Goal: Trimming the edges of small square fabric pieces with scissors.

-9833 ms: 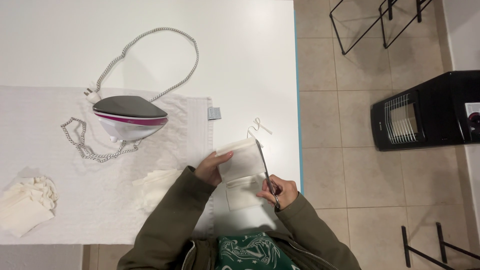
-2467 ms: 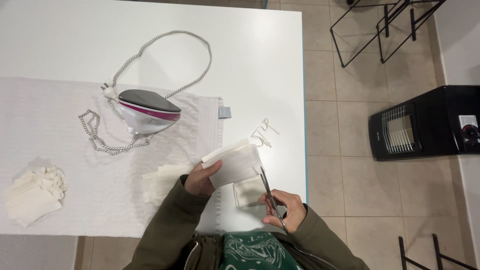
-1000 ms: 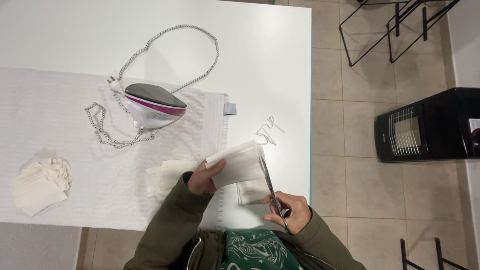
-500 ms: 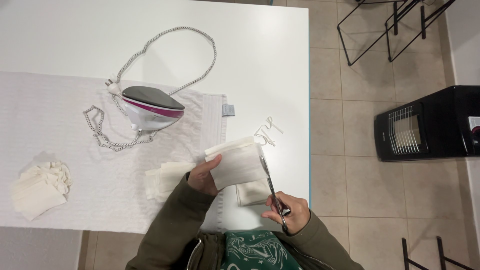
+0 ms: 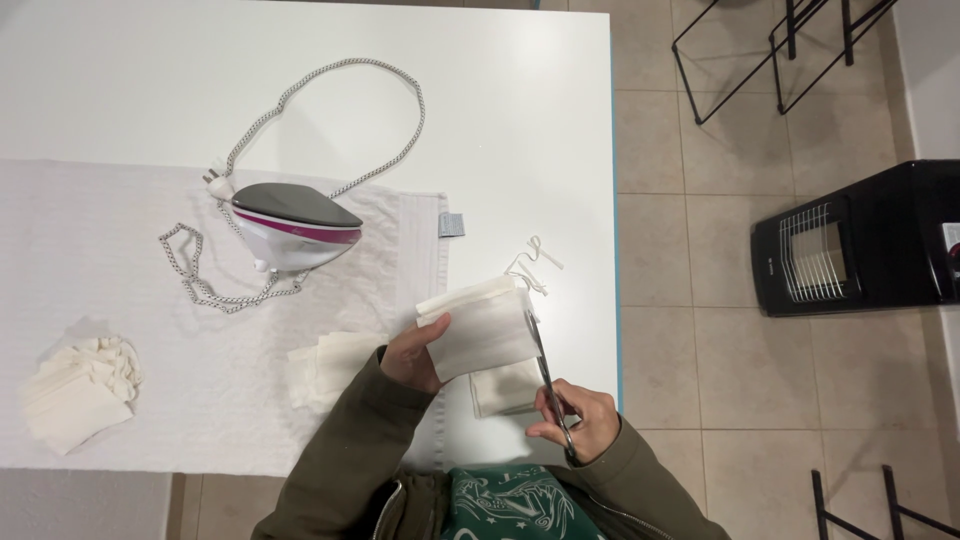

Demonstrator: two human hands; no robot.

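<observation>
My left hand (image 5: 412,355) grips a folded piece of white fabric (image 5: 480,326) by its left edge, lifted over the table's right part. My right hand (image 5: 578,420) holds metal scissors (image 5: 548,378), fingers in the handles, blades pointing up along the fabric's right edge. Under the held piece lies another small white fabric piece (image 5: 505,386) on the table. A thin cut strip of white cloth (image 5: 535,260) lies curled just beyond the fabric.
A white and pink iron (image 5: 290,228) with a braided cord (image 5: 330,120) rests on a white towel (image 5: 120,300). Folded cloth stacks lie at the left (image 5: 75,395) and beside my left sleeve (image 5: 325,365). A black heater (image 5: 855,240) stands on the tiled floor right of the table edge (image 5: 612,250).
The scissors have stayed at the fabric's right edge, shifting slightly along it. The held fabric tilted a little. The view drifted slightly.
</observation>
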